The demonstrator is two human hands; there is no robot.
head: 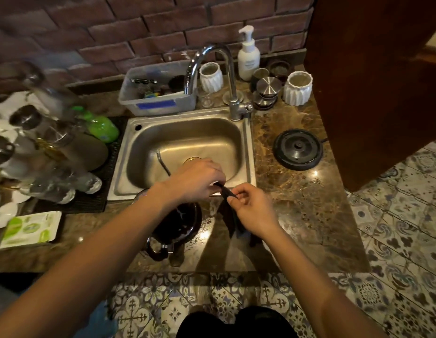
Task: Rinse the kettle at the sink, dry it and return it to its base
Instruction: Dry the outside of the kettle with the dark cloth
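At the front edge of a marbled tabletop (297, 211), just before a steel sink (187, 142), a person stretches a dark cloth (230, 215) between two bare hands. Left hand (199, 179) pinches the cloth's upper corner with its fingers (215, 180) narrowed on the fabric; right hand (251, 208) grips it a little lower, fingers (238, 193) curled shut around the cloth, the rest of which hangs down onto the tabletop. Kettle (176, 225), dark and glossy, stands on the tabletop just below the left forearm and close beside the cloth, its handle toward the person; neither hand touches it. Its round black base (297, 149) sits empty to the right of the sink, well apart from the kettle. No water can be seen running from the tap (212, 69), so the rinse appears done and drying looks to be the step in hand. To do it well, the cloth should be opened to a broad flat face rather than left bunched, one hand should steady the kettle by its handle, and the underside deserves the most care, since a wet bottom would meet the contact at the centre of the base. Glassware crowds the drying mat (109, 191) at left, so lifting the kettle to the right would be the safer path
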